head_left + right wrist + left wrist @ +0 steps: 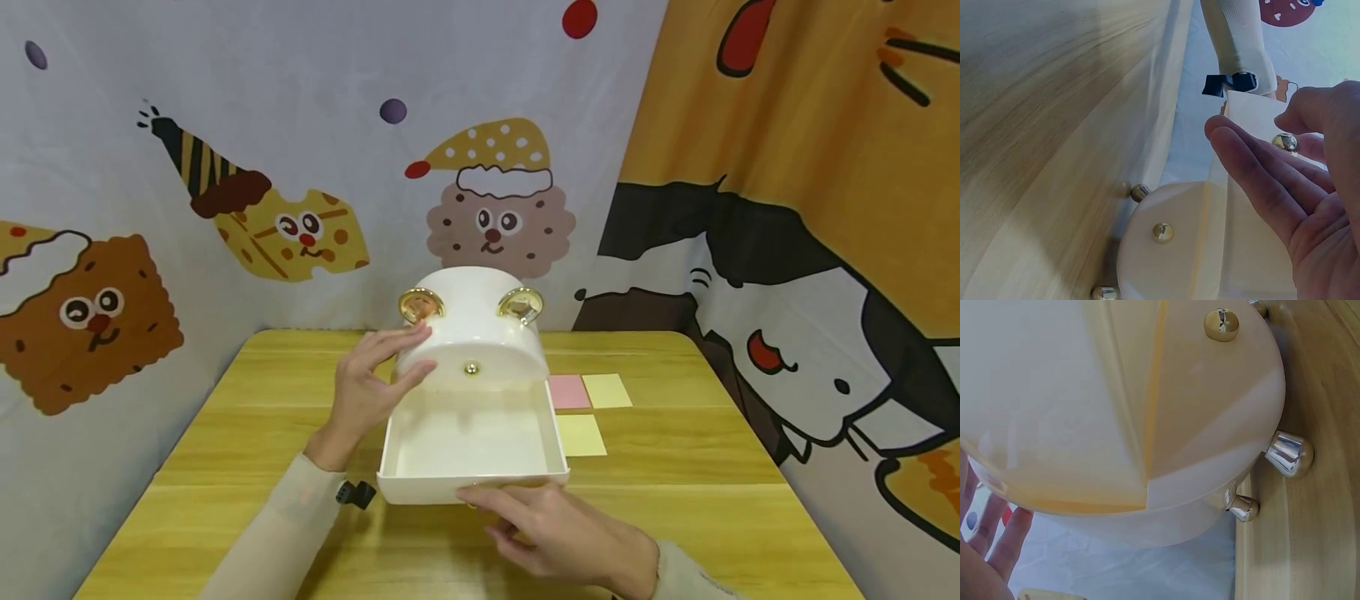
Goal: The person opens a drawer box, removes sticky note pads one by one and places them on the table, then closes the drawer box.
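Standing on the table (660, 450), the white box (472, 308) points its pulled-out drawer (420, 490) toward the near edge, long axis front to back; the left hand (371, 371) rests spread against its side, the right hand (558, 529) is at the gold drawer knob (1285, 142), whether pinching I cannot tell

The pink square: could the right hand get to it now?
Probably yes. The right hand, at the front of the drawer, could pass its right side, where only a flat yellow square lies before the pink square.
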